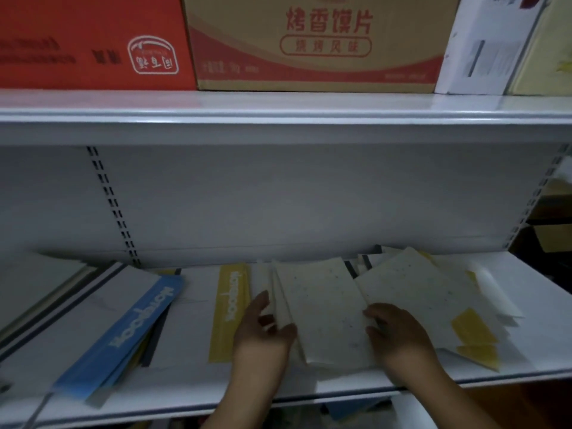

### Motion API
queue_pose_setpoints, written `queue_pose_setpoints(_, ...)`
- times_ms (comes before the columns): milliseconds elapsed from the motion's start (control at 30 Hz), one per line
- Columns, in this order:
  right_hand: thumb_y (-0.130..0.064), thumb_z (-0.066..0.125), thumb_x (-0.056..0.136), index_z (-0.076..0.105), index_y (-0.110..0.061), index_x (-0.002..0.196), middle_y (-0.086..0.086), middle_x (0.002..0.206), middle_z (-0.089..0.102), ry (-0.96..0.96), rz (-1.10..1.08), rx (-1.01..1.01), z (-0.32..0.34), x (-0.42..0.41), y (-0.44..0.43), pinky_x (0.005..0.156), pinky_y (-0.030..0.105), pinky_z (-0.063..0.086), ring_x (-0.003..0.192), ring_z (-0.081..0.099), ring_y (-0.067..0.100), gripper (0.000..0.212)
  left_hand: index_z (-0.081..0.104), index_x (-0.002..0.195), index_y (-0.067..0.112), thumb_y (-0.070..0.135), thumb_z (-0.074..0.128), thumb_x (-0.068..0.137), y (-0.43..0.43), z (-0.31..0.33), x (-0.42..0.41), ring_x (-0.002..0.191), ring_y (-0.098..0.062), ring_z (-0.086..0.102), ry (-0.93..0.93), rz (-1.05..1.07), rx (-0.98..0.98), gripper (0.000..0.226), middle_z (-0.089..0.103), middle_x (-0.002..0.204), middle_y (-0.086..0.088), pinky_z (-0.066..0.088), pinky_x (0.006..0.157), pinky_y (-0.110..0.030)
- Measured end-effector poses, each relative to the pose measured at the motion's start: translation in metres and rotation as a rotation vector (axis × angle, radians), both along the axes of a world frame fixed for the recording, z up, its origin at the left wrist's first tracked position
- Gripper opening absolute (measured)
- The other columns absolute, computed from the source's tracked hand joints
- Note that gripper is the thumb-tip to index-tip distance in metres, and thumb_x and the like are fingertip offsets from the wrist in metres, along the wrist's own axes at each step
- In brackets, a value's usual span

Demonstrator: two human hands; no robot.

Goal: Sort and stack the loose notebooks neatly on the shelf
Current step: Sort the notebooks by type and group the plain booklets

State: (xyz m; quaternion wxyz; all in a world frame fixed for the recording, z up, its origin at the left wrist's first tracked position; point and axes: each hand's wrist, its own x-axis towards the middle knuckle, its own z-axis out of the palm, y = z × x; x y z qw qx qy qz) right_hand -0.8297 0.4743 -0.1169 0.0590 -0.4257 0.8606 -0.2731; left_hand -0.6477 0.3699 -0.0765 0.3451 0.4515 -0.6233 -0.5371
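Head view: squaring the speckled notebooks [322, 305] mid-shelf [192, 376]. Left hand [263, 326] lies open against their left edge, right hand [396, 332] curls on top, grip unclear. Next, probably, tap edges flush.

I am looking up at a top shelf [278, 103]. A red box [93, 41] is sitting on it at the left, and its white writing is showing upside down. A brown box [315, 72] is standing right beside it, touching it, showing a red band and big red letters. A white box [483, 48] is standing next to that one, and something yellow [548, 57] is peeking in at the far right. Lower down, a grey back wall [309, 196] is carrying a left strip of holes [113, 205] and a right strip of holes [538, 193]. Past the right strip, a brown carton [551, 236] is sitting in the dark.
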Motion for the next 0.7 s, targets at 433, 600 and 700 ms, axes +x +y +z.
queue_pose_setpoints(433,-0.037,0.046,0.079,0.067,-0.009,0.108,0.011,0.122,0.061,-0.05,-0.063,-0.027,0.002,0.007,0.0,0.084,0.019,0.031,0.108,0.056,0.026,0.045,0.025,0.145,0.031,0.025,0.048,0.085,0.041,0.011,-0.028,0.139,-0.012,0.022,-0.273,-0.475,-0.727,0.065,0.015,0.157,0.013,0.024,0.111,-0.021)
queue_pose_setpoints(600,-0.022,0.06,0.087,0.066,-0.011,0.111,0.005,0.12,0.062,-0.049,-0.058,-0.083,0.003,0.006,-0.002,0.081,0.014,0.028,0.106,0.054,0.021,0.027,0.034,0.142,0.021,0.022,0.061,0.077,-0.014,0.013,0.002,0.117,-0.016,0.052,-0.233,-0.213,-0.17,0.07,0.047,0.142,-0.007,0.041,0.096,-0.02)
queue_pose_setpoints(700,-0.057,0.04,0.089,0.071,-0.013,0.102,0.001,0.102,0.07,0.103,-0.02,-0.114,-0.001,0.019,0.002,0.084,0.01,0.029,0.094,0.058,0.017,0.055,0.02,0.148,0.012,0.023,0.066,0.082,-0.037,0.0,0.012,0.138,-0.019,0.032,-0.404,-0.262,-0.043,0.081,0.025,0.155,-0.005,0.028,0.109,-0.024)
